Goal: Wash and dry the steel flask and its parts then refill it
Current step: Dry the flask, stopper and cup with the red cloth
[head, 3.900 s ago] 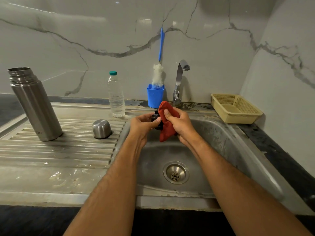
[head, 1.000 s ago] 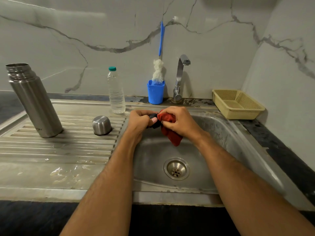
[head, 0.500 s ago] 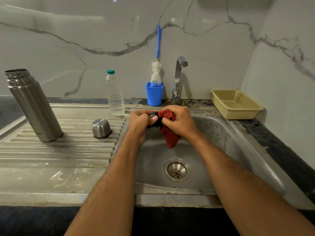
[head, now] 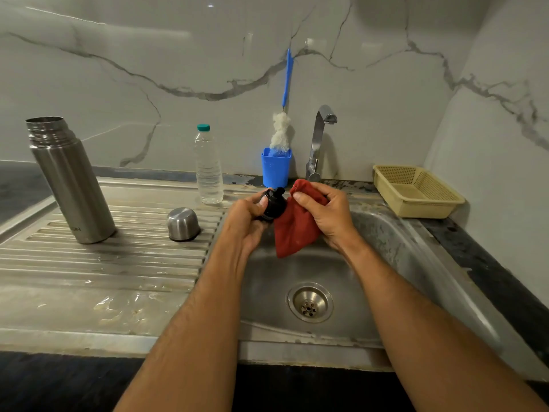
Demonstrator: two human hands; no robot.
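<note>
- Both hands work above the sink basin (head: 386, 245), near its back rim; the basin below them lies open down to the drain (head: 309, 302).
- The left hand (head: 248, 217) has its grip curled round the black stopper (head: 274, 203); the right hand (head: 329, 214) has its grip pinched on the red cloth (head: 292, 230), which hangs just beside the stopper and touches it.
- The stopper's near side is hidden by fingers, and its detail is hard to make out.
- The steel flask (head: 69, 179) stands open-mouthed on the ribbed drainboard (head: 104, 257) of the counter, well left of the hands; its steel cup (head: 182, 223) sits upside down between flask and basin.
- Along the back edge stand a water bottle (head: 208, 166), a blue holder (head: 276, 171) with a brush (head: 280, 132), a tap (head: 319, 138) and a yellow basket (head: 416, 190).
</note>
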